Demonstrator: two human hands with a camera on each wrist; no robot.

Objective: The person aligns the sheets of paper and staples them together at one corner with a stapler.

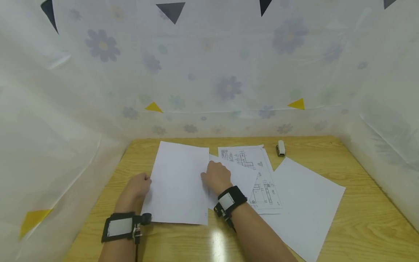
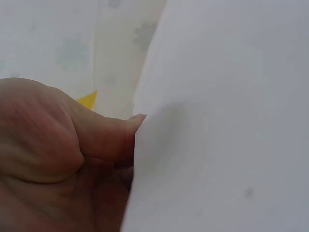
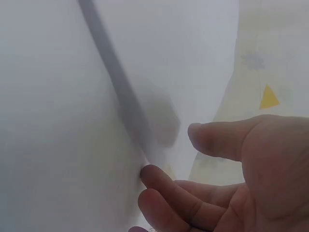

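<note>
A blank white sheet (image 1: 178, 182) lies on the wooden table (image 1: 360, 218) with one hand at each long side. My left hand (image 1: 139, 185) is at the sheet's left edge. In the left wrist view its thumb (image 2: 106, 135) meets the edge of the sheet (image 2: 227, 121), which hides the fingers, so it looks like a pinch. My right hand (image 1: 216, 176) is at the right edge. Its curled fingertips (image 3: 164, 186) touch the edge of the paper (image 3: 58, 121), and the thumb (image 3: 217, 137) stays clear of it.
Two sheets printed with technical drawings (image 1: 245, 158) (image 1: 265, 193) lie right of my right hand, and another blank sheet (image 1: 304, 207) lies askew beyond them. A small white stapler (image 1: 280, 148) sits near the back edge. Flowered translucent curtains (image 1: 229, 87) close in three sides.
</note>
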